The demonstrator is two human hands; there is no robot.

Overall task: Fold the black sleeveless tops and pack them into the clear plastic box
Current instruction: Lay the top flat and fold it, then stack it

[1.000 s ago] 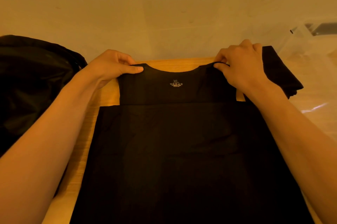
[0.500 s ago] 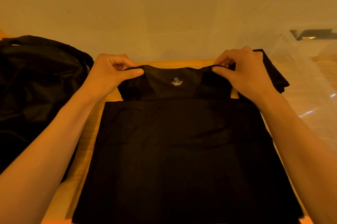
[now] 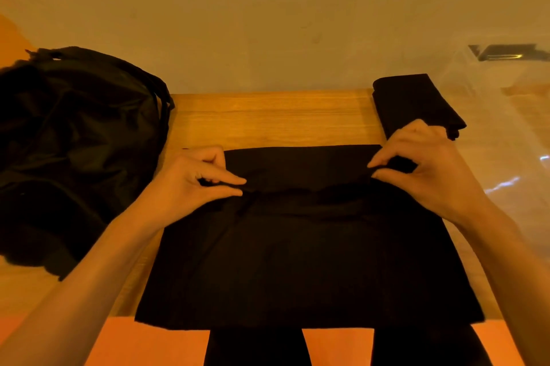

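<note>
A black sleeveless top (image 3: 306,249) lies flat on the wooden table (image 3: 268,115), its neck end folded down toward me over the body. My left hand (image 3: 190,184) pinches the folded edge at its left side. My right hand (image 3: 422,169) pinches the same edge at its right side. A folded black top (image 3: 413,100) lies at the back right, just behind my right hand. The clear plastic box (image 3: 506,133) stands at the right edge of the table, its walls faint and glary.
A loose heap of black tops (image 3: 74,151) covers the left part of the table. A plain wall (image 3: 268,23) rises right behind the table's far edge. Bare wood shows between the heap and the folded top. My legs (image 3: 256,347) show below the near edge.
Both hands have brought the shoulder straps and neckline toward me, folding the top's upper part down over the body. The XL label is now hidden.
</note>
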